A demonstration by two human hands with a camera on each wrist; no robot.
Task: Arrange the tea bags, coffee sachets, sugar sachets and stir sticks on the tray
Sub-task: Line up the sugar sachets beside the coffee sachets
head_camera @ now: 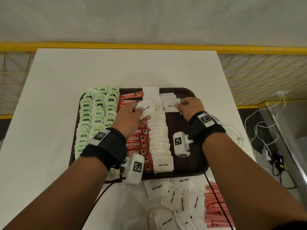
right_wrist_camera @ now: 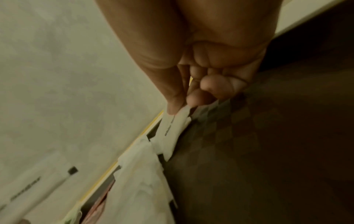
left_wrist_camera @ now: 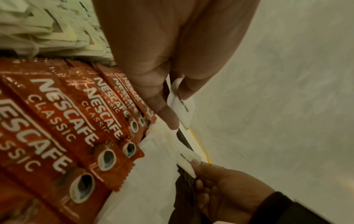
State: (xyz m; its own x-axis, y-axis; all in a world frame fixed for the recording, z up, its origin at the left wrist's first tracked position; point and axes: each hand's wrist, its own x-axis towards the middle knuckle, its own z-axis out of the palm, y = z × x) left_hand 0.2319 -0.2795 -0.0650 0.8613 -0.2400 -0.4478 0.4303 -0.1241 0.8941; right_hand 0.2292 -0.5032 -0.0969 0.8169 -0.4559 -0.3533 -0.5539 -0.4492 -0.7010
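Observation:
A dark brown tray (head_camera: pixel 187 130) holds rows of green tea bags (head_camera: pixel 98 112), red coffee sachets (head_camera: pixel 137 140) and white sugar sachets (head_camera: pixel 159 138). My left hand (head_camera: pixel 134 112) hovers over the coffee row and pinches a few white sugar sachets (head_camera: pixel 146 106), also visible in the left wrist view (left_wrist_camera: pixel 182 107). My right hand (head_camera: pixel 187 107) pinches the right edge of a sugar sachet (head_camera: pixel 170 106) at the top of a short second sugar row; the same sachet (right_wrist_camera: pixel 173 127) shows between thumb and fingers in the right wrist view.
Loose sugar sachets (head_camera: pixel 172 198) lie on the white table (head_camera: pixel 58 97) in front of the tray. Pink stir sticks (head_camera: pixel 214 206) lie at the near right. A clear glass vessel (head_camera: pixel 234 135) stands right of the tray. White cables (head_camera: pixel 262 130) hang beyond the table's right edge.

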